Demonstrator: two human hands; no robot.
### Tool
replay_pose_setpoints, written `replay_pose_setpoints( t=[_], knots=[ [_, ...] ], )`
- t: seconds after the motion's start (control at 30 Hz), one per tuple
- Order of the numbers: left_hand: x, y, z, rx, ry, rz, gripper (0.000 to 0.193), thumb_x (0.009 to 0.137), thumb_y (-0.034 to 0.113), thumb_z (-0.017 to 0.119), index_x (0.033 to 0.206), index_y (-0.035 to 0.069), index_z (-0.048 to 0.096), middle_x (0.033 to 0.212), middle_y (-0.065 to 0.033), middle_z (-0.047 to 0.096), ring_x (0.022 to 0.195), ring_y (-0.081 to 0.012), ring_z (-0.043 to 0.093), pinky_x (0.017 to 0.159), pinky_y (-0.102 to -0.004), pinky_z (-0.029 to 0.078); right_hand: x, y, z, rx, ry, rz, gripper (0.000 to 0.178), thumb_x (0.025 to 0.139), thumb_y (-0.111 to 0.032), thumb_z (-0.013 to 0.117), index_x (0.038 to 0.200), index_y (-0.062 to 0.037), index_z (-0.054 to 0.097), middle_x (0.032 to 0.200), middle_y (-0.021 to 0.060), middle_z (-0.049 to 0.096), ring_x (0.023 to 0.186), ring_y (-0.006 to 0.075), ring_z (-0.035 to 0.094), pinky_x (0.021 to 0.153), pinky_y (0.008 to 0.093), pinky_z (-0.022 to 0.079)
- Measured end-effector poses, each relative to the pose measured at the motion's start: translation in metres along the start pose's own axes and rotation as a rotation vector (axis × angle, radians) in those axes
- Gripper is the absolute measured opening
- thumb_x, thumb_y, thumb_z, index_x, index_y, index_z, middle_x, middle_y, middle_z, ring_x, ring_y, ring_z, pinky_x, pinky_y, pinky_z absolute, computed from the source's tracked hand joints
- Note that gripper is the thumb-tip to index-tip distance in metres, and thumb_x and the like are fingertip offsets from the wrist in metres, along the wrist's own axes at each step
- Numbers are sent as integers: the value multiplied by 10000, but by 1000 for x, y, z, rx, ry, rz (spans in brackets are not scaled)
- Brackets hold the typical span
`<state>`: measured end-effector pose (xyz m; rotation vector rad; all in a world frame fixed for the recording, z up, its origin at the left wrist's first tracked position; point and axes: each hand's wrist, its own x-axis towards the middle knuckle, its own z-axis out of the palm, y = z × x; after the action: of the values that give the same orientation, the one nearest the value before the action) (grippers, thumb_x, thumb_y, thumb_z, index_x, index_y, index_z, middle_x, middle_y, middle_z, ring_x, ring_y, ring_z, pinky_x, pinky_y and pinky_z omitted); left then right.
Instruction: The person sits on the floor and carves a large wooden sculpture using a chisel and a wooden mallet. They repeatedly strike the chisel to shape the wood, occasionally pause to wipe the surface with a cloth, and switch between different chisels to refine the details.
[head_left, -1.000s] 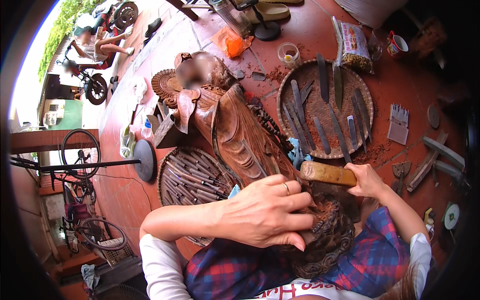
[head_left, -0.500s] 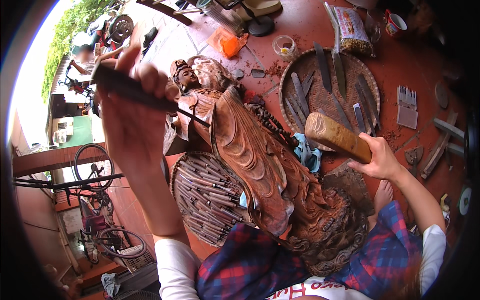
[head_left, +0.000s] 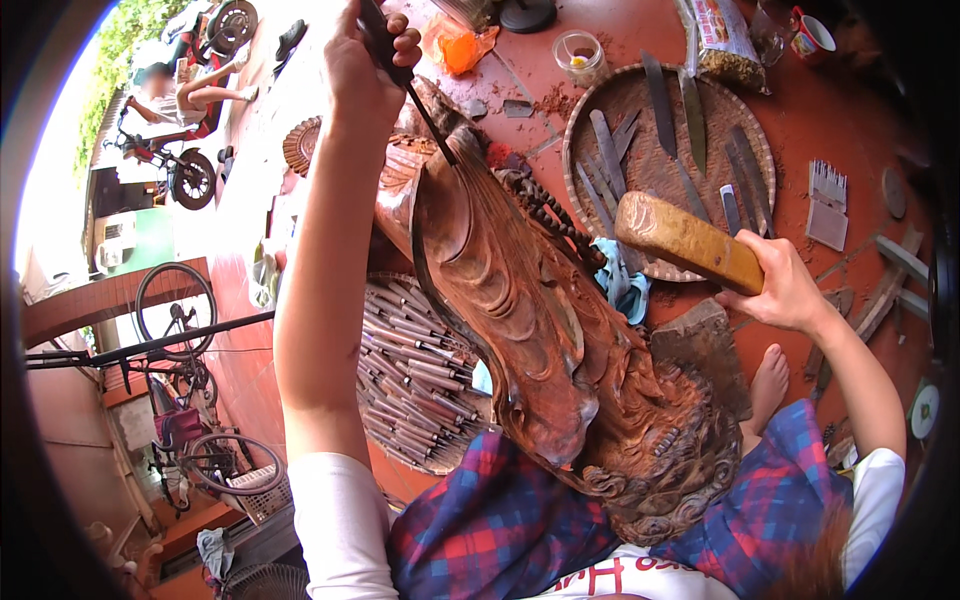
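Note:
A carved reddish-brown wooden statue (head_left: pixel 520 300) in draped robes lies slantwise before me, its carved base near my lap. High over its upper end, my left hand (head_left: pixel 362 65) is closed around the dark handle of a chisel (head_left: pixel 382 42). The thin blade slants down and its tip appears to meet the upper folds of the robe. My left hand and forearm hide the statue's head. To the right of the statue, my right hand (head_left: pixel 785 285) grips the end of a blocky wooden mallet (head_left: pixel 685 240), held apart from the chisel.
A round basket packed with chisels (head_left: pixel 415 365) sits left of the statue. On the right, a woven tray (head_left: pixel 618 98) bears several flat blades, with a blue cloth (head_left: pixel 625 290) by its edge. A bicycle (head_left: pixel 175 310) and a person on a motorbike (head_left: pixel 190 180) are at left.
My left hand has moved up and right with the chisel, whose tip is now further along the robe. The mallet stays raised at nearly the same place. The whole view has shifted slightly.

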<state>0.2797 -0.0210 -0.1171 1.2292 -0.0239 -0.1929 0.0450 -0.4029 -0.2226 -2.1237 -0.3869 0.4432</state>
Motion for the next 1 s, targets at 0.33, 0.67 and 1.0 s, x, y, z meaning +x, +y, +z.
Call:
replay_pose_setpoints(
  t=[0.33, 0.67, 1.0],
  knots=[
    [-3, -4, 14, -39, 93, 0, 367, 1002, 398, 351, 862, 87, 489, 512, 22, 321, 391, -105, 314, 344, -233, 260, 9, -8, -5, -24, -41, -31, 451, 643, -131, 834, 952, 10, 537, 738, 204, 581, 692, 408, 595, 609, 381, 461],
    [-7, -9, 31, 52, 43, 102, 354, 1018, 363, 321, 839, 103, 483, 499, 19, 332, 376, -97, 311, 326, -225, 242, 13, -10, -15, -24, -3, -110, 439, 604, -118, 825, 915, 22, 548, 769, 186, 557, 694, 352, 572, 647, 376, 454],
    [5, -11, 38, 95, 63, 71, 456, 1028, 461, 283, 811, 101, 459, 504, 26, 328, 365, -96, 281, 310, -237, 193, 102, -132, -93, -203, 229, -101, 456, 746, -79, 655, 1195, -26, 591, 1071, 119, 625, 874, 167, 620, 778, 311, 505]
  ],
)
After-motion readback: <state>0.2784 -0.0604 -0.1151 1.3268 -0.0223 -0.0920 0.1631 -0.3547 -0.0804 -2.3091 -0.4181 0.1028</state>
